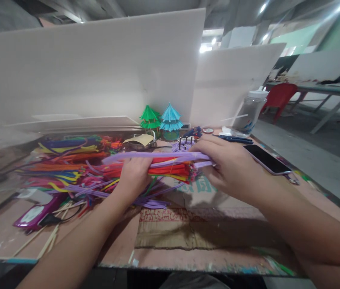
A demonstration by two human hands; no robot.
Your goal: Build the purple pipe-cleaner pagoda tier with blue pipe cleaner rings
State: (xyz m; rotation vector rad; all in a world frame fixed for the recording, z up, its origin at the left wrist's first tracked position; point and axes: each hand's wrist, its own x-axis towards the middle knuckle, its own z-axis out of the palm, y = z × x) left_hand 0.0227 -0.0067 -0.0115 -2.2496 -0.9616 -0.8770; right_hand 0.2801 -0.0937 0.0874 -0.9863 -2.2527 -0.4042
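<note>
Long lilac pipe cleaners (170, 155) stretch level above the table, their right ends pinched between the thumb and fingers of my right hand (218, 160). My left hand (136, 170) is at the pile of pipe cleaners, beside a red bundle (170, 166). The lilac strands pass across its fingers, which are mostly hidden, so its grip does not show. Below my right hand lies a flat piece of cardboard (172, 233) with a red printed border. Behind the hands, several dark upright pegs (187, 141) stand among lilac pieces.
A purple glue gun (39, 212) and wooden sticks (49, 241) lie at left. Small green (149, 116) and blue (170, 116) tiered-roof models stand at the back by a white board (97, 72). At right are a phone (267, 159), pliers (236, 139) and a plastic bottle (249, 112).
</note>
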